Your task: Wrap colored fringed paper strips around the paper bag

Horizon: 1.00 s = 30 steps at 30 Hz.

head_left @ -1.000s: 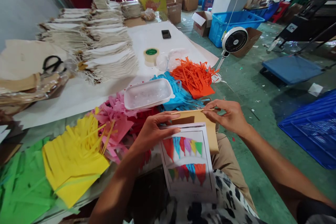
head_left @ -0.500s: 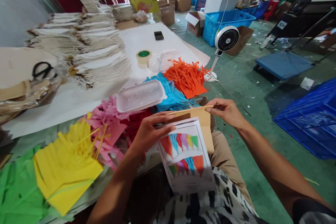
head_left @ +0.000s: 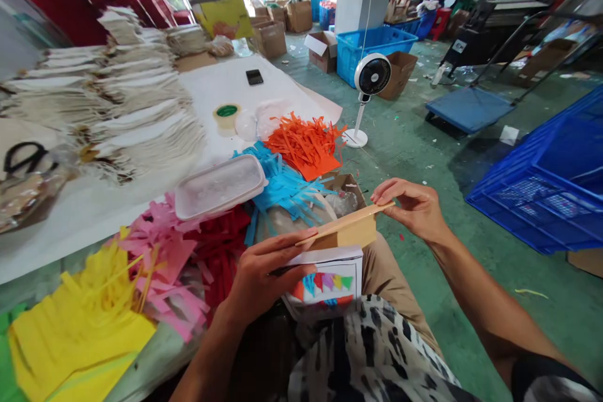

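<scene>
"See those hands?"
"Left hand (head_left: 261,270) is stretched flat, gripping the picture sheet (head_left: 325,292) and tan paper (head_left: 355,235). Right hand (head_left: 414,208) curls, pinching the tan paper's end."
"How many?"
"One each, above the lap (head_left: 398,292)."

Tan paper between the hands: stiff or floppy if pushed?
Probably moderately stiff: the tan paper has a nearly straight top edge between the left hand and right hand. Likely light: the right hand pinches a corner. May buckle if pushed, looking papery.

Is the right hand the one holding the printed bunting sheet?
No, the right hand pinches the tan card, while the left hand holds the printed bunting sheet.
</scene>
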### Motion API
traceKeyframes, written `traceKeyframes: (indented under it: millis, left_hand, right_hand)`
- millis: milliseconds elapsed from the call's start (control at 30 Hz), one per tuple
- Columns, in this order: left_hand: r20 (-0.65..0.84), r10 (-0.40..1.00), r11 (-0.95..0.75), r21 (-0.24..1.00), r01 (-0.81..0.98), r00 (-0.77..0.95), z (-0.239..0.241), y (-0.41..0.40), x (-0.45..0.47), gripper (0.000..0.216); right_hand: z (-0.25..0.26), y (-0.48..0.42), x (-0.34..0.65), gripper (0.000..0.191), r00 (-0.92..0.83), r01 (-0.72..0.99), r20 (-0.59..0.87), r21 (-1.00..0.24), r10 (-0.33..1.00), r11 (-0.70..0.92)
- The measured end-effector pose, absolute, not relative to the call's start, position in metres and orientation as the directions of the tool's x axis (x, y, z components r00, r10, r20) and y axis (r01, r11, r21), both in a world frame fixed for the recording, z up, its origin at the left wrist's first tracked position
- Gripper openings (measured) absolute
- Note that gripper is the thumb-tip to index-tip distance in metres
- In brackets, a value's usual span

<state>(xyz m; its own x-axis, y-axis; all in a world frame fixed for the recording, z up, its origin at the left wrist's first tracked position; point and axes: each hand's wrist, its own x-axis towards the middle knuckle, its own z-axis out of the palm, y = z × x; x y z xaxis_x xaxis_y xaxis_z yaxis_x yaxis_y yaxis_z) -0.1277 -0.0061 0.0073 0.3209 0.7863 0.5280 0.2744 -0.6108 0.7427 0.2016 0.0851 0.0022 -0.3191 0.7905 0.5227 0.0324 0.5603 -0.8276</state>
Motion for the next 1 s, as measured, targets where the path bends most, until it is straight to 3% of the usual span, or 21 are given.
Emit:
traceKeyframes:
  millis: [233, 400, 567, 800, 1000]
  left_hand:
    - [0.489, 0.789, -0.597, 0.752, 0.28, 0.372, 0.015, -0.001, -0.108, 0.051]
    - [0.46, 0.8, -0.577, 0.767, 0.281, 0.385, 0.019, 0.005, -0.096, 0.052]
    - [0.39, 0.842, -0.5, 0.824, 0.266, 0.373, 0.023, 0.01, -0.089, 0.042]
    - [0.282, 0.891, -0.369, 0.906, 0.206, 0.355, 0.03, 0.022, -0.081, 0.029]
    - [0.226, 0.893, -0.332, 0.915, 0.231, 0.389, 0.031, 0.028, -0.076, 0.046]
  right_hand:
    - [0.014, 0.072, 0.219, 0.028, -0.421, 0.243, 0.48, -0.758, 0.77, 0.605]
    - [0.026, 0.064, 0.218, 0.017, -0.437, 0.304, 0.514, -0.688, 0.738, 0.659]
    - [0.022, 0.062, 0.223, 0.017, -0.367, 0.276, 0.543, -0.712, 0.755, 0.646]
    - [0.024, 0.06, 0.224, 0.018, -0.387, 0.323, 0.435, -0.762, 0.813, 0.561]
    - [0.034, 0.06, 0.217, 0.014, -0.414, 0.415, 0.437, -0.69, 0.798, 0.593]
